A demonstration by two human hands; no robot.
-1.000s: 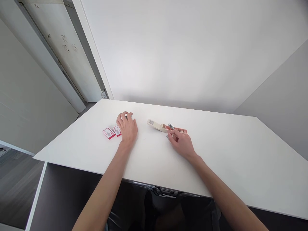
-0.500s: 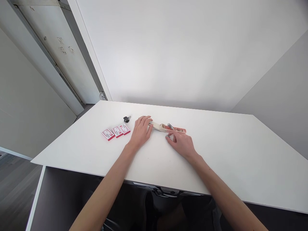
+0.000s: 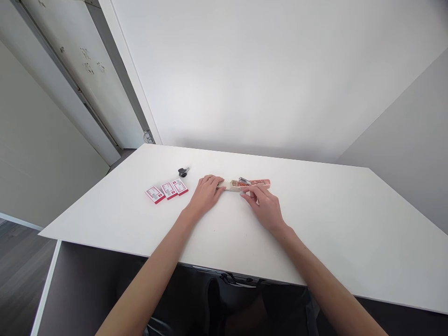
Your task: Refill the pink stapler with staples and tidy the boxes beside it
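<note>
As the stapler lies swung open and flat, its place: mid-bench, cream arm toward the person's left and pink base toward the right, both hands at it.
Left hand: at the stapler's cream end, fingers curled down over the tip; the grip is closed on that end, pinning it to the bench.
Right hand: on the stapler's near side, by the joint. Thumb and forefinger are drawn into a narrow pinch with the tips at the body; I cannot tell whether they truly clamp it.
Metal magazine: at the stapler's middle, standing slightly proud of the pink base, just beyond the right fingertips.
Staple boxes: three in a row, well left of the stapler, past the left hand.
Small black item: left of the stapler and further from the person; too small to name.
Doing it well, by my judgement: let the left hand bear straight down so the cream arm cannot pivot. Work the right fingertips from the side of the magazine, not over its sprung channel. Use light, small moves, since the open stapler slides easily on this smooth top.
</note>
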